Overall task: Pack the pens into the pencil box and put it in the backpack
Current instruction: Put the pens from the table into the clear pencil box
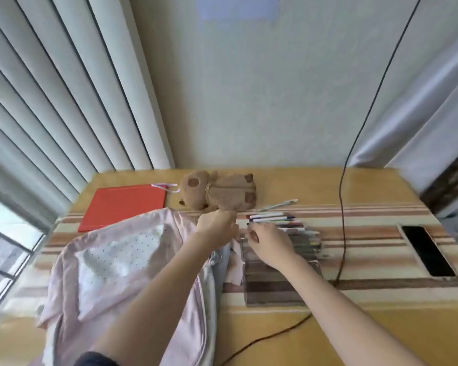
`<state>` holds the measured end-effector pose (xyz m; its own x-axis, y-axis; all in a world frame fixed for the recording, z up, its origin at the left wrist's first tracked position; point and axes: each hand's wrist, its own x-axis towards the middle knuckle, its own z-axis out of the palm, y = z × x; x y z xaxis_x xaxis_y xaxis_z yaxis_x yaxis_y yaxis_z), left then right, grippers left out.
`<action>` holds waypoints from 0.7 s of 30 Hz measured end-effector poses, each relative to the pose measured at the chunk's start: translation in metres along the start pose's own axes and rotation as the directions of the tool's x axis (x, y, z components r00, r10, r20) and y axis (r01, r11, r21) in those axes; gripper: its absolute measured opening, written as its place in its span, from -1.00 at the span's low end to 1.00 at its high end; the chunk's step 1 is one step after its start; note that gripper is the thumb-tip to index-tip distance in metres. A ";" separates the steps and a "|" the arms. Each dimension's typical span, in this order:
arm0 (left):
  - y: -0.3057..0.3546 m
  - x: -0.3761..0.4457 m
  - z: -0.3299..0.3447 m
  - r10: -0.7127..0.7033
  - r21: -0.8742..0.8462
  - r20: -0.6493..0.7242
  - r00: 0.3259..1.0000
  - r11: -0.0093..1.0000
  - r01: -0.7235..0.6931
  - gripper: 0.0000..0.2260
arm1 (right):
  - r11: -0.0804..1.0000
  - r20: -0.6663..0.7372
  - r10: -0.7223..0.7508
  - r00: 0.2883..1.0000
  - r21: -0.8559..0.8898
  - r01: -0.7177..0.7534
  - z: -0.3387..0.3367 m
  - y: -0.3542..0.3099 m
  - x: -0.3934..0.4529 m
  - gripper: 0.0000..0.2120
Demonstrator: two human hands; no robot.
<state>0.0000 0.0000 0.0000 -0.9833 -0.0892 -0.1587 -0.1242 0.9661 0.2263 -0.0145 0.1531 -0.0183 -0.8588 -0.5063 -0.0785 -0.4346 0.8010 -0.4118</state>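
While both arms reach forward over the table [381,326], I take the row of pens [275,219] as my landmark. My left hand [217,224] sits just left of the pens, fingers curled together and pinching the lower edge of the brown plush pencil box [220,194], which lies just beyond the pens toward the wall. My right hand [269,243] lies on the near side of the pen row, palm down, fingers loosely bent with the tips resting at the left ends of the pens; I cannot tell whether it has actually closed on one, as the frame is blurred there. More pens [308,241] show under and to the right of that hand, lying on a clear flat holder [273,283] that extends toward me from the row. One pale pen [278,205] lies apart, just beyond the row and right of the plush box. Left of the pens, the pink backpack [122,265] sprawls on the table under my left forearm. A red notebook [122,206] lies beyond the backpack, far left of the pens. A black cable [341,207] crosses the table right of the pens, and a dark phone [427,249] lies further right.
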 end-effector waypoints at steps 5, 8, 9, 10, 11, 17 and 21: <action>0.005 0.009 0.084 -0.037 -0.128 -0.027 0.999 0.991 0.033 -0.74 | 0.994 -0.076 -0.052 0.996 -0.100 0.044 0.064 0.022 0.003 -0.81; 0.004 0.018 0.121 -0.027 -0.270 -0.161 0.987 0.963 -0.017 -0.76 | 0.992 -0.247 -0.060 0.967 -0.121 0.031 0.088 0.033 0.004 -0.79; 0.003 0.020 0.130 -0.031 -0.325 -0.205 0.978 0.945 -0.038 -0.77 | 0.994 -0.298 -0.054 0.953 -0.110 0.022 0.092 0.035 0.006 -0.80; 0.003 0.021 0.136 -0.046 -0.380 -0.248 0.968 0.924 -0.053 -0.77 | 0.995 -0.336 -0.052 0.940 -0.098 0.020 0.096 0.038 0.008 -0.82; 0.002 0.020 0.143 -0.068 -0.434 -0.282 0.957 0.899 -0.064 -0.78 | 0.996 -0.356 -0.055 0.933 -0.089 0.024 0.100 0.039 0.007 -0.83; -0.002 0.014 0.161 -0.202 -0.688 -0.389 0.899 0.712 -0.138 -0.78 | 0.983 -0.444 -0.169 0.880 -0.136 0.120 0.113 0.046 0.003 -0.80; -0.001 -0.012 0.155 -0.346 -0.931 -0.208 0.915 0.358 -0.077 -0.70 | 0.990 -0.503 -0.140 0.853 -0.080 0.116 0.112 0.044 -0.005 -0.80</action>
<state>0.0324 0.0375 -0.1470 -0.8844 -0.4661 -0.0231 -0.0928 0.1272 0.9875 0.0015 0.1552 -0.1377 -0.8079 -0.3831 0.4478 -0.5512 0.7600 -0.3443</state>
